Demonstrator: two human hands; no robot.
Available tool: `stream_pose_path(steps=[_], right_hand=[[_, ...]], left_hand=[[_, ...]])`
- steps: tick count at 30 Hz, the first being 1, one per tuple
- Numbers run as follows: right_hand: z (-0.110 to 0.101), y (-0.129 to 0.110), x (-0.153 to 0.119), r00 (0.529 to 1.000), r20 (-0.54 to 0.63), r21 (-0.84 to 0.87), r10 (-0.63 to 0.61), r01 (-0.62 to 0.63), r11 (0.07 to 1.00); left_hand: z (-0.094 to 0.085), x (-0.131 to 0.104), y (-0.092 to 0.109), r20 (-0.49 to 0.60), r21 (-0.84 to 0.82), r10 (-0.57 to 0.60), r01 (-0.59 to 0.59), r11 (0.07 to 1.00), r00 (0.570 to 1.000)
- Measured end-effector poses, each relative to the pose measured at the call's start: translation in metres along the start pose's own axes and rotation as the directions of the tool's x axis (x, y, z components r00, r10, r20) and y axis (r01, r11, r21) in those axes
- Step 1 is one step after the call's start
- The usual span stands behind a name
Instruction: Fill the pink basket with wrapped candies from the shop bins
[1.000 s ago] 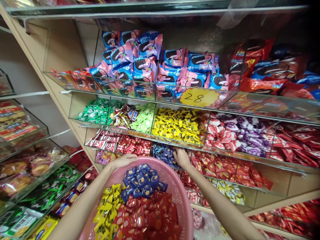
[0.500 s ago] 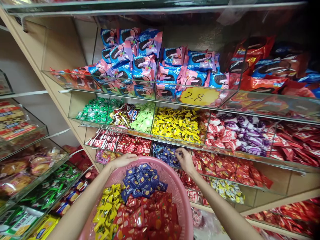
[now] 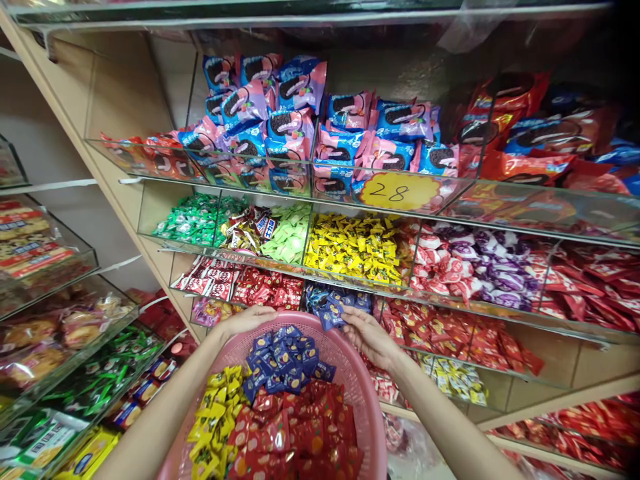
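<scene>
Shelf (image 3: 500,310) with glass bins of sweets ahead of both hands. Pink basket (image 3: 353,373) below hands, holding yellow, red, blue sweets. Left hand (image 3: 247,320) curled over basket's far rim, gripping it. Right hand (image 3: 367,333) palm-up, fingers partly closed, pinching blue sweets (image 3: 331,312) just above basket rim, in front of blue-sweet bin (image 3: 320,297).

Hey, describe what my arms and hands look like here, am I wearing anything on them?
Both forearms are bare as far as the picture shows: no sleeves, gloves, watch or bracelets. No rings show on the left hand or the right hand. The nails look short and unpainted.
</scene>
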State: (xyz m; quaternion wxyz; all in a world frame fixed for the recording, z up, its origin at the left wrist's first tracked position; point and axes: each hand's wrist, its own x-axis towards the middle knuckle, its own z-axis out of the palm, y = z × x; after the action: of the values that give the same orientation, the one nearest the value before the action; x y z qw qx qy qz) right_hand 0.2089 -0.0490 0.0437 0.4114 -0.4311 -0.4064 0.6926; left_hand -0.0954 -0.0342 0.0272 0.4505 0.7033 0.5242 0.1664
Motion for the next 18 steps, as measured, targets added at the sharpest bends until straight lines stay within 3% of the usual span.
stream_pose_path(steps=[3,9,18], right_hand=[[0.009,0.009,-0.003,1.0,0.023,0.027,0.017,-0.018,0.999],[0.028,0.022,-0.005,0.993,0.103,-0.128,0.055,-0.041,0.991],[0.044,0.032,-0.006,0.989,0.09,-0.122,0.119,-0.107,0.987]], left_hand=[[0.001,0.002,-0.003,0.004,-0.021,0.014,-0.014,1.0,1.0],[0.0,0.002,-0.001,-0.003,0.006,0.043,-0.043,0.999,0.999],[0.001,0.002,-0.002,-0.013,0.012,0.044,-0.044,0.999,0.999]])
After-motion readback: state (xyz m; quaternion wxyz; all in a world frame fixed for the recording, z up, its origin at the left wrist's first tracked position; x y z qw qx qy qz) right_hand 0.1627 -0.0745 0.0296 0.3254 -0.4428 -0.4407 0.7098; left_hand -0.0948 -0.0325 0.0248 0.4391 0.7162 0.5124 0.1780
